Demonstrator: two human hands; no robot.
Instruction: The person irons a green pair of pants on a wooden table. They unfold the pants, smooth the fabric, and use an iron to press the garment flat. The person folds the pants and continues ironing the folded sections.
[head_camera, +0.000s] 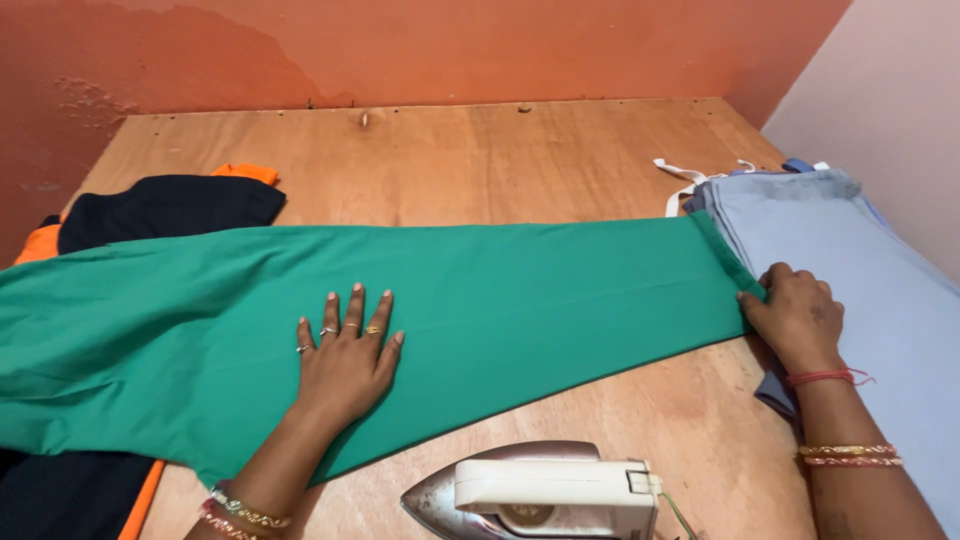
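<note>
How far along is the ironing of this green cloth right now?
Done: the green cloth lies spread on the wooden table. In hand: the left hand presses it flat, the right hand grips its narrow end. Left: the iron sits untouched at the near edge.

We see bare wooden tabletop (480, 160) open beyond the spread green cloth (500, 290); a cream-handled metal iron (540, 490) blocks the near edge, folded grey-blue fabric (860, 270) the right.
</note>
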